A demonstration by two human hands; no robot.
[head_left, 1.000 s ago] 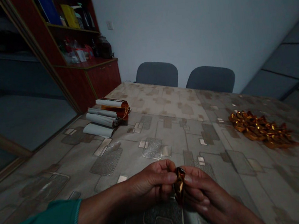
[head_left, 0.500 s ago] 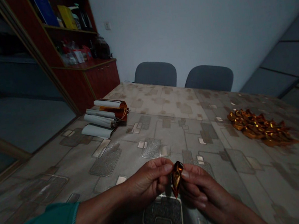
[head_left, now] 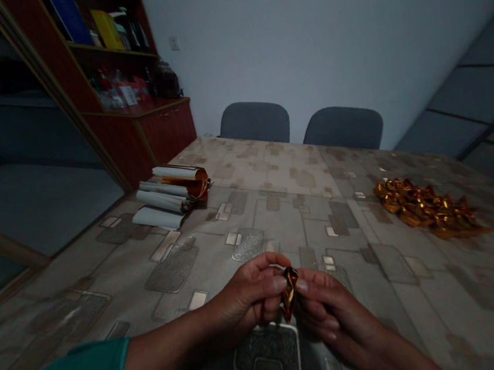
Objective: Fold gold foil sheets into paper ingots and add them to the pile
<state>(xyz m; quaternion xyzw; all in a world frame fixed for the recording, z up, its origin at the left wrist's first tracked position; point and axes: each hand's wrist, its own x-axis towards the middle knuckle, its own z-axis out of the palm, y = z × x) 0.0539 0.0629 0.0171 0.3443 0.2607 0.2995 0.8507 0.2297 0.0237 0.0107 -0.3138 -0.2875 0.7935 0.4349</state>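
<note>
My left hand [head_left: 250, 293] and my right hand [head_left: 332, 305] are nearly closed; each pinches the foil [head_left: 289, 292] with thumb and fingers. It stands upright between them, over the surface [head_left: 292, 218].

Beyond the foil piece [head_left: 289, 293], sheets [head_left: 164, 199] lie left, pile [head_left: 426, 207] right.

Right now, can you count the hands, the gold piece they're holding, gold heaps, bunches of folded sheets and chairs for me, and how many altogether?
Left hand and right hand: 2
Held gold piece: 1
Gold heap: 1 (its pieces are too jumbled to count)
Bunch of folded sheets: 1
Grey chairs: 2
Total: 7
</note>
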